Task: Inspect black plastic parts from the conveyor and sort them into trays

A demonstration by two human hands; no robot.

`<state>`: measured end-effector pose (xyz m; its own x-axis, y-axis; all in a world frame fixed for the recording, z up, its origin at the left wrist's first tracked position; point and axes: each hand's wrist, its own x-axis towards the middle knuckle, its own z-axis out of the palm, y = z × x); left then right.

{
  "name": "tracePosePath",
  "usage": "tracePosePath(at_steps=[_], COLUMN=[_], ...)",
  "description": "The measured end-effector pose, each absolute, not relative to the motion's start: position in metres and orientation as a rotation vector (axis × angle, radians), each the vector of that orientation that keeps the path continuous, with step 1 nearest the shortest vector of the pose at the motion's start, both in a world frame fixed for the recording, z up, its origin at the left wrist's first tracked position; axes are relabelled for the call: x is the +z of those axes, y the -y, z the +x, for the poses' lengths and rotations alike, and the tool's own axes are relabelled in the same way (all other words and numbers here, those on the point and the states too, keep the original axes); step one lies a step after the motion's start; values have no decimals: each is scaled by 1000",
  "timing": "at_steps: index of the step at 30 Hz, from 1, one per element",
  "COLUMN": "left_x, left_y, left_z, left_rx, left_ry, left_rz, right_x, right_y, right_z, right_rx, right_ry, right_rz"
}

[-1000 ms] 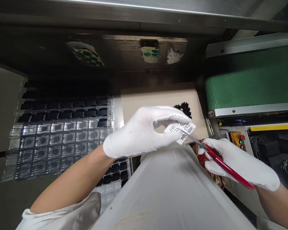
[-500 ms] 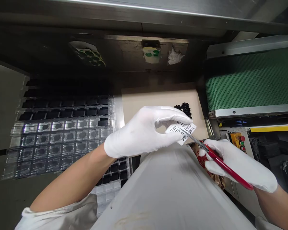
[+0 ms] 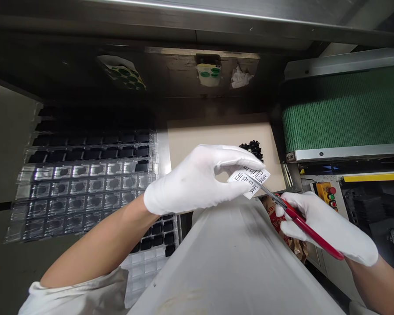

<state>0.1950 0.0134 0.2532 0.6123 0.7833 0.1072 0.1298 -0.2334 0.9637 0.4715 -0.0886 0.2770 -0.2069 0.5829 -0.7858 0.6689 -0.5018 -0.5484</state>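
White gloves cover both my hands. My left hand (image 3: 200, 179) pinches a white paper label (image 3: 243, 178) with black printed characters between thumb and fingers. In my right hand (image 3: 325, 223) is a pair of scissors (image 3: 298, 218) with red handles. Their metal blades point up and left and lie across the label, between its two lines of characters. Behind the label, a pile of small black parts (image 3: 254, 148) rests on a beige board (image 3: 200, 131).
Clear plastic trays (image 3: 79, 188), some pockets filled with black pieces, spread over the left side. A green conveyor belt (image 3: 344, 109) runs at the right, above a yellow control box (image 3: 326, 192). Green-dotted sticker sheets (image 3: 210, 74) and a crumpled tissue (image 3: 240, 77) lie at the back.
Hardly anything differs. The whole view has shifted slightly; both hands, the label and the scissors keep nearly the same positions relative to each other.
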Motion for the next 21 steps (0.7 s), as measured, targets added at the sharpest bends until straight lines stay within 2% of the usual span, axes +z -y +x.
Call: tracePosePath(at_steps=[21], left_x=[255], left_y=[-16], left_z=[195], left_rx=[669], left_ry=[-712], left_rz=[1643], right_x=[272], right_y=[89], right_z=[471], right_rx=[-1859], right_ry=[-1558], right_rz=[1919])
